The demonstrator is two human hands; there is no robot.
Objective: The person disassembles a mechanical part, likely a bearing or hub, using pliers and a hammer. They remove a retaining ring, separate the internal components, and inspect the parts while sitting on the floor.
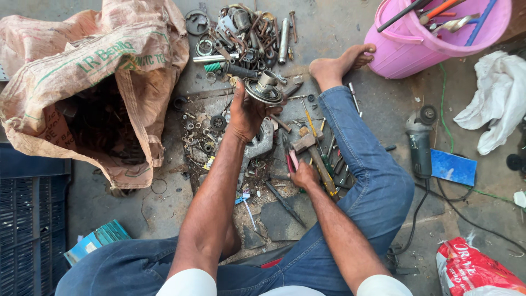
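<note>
Left hand [246, 112] raised, fingers closed around round metal part [263, 89], held above scattered scrap. Right hand [303, 175] lowered, curled onto red-handled pliers [291, 159] on the floor; hammer [313, 155] just right of it. Pink bucket [405, 49] well beyond, woven sack [93, 71] far left.

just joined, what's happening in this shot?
A person in jeans sits on a concrete floor among scattered metal scrap. The left hand holds up a round, disc-shaped metal part with a short hub on top. The right hand rests low by a hammer and other hand tools lying beside the leg. A pile of rusty parts lies ahead, an open woven sack to the left, a pink bucket of tools and an angle grinder to the right.
</note>
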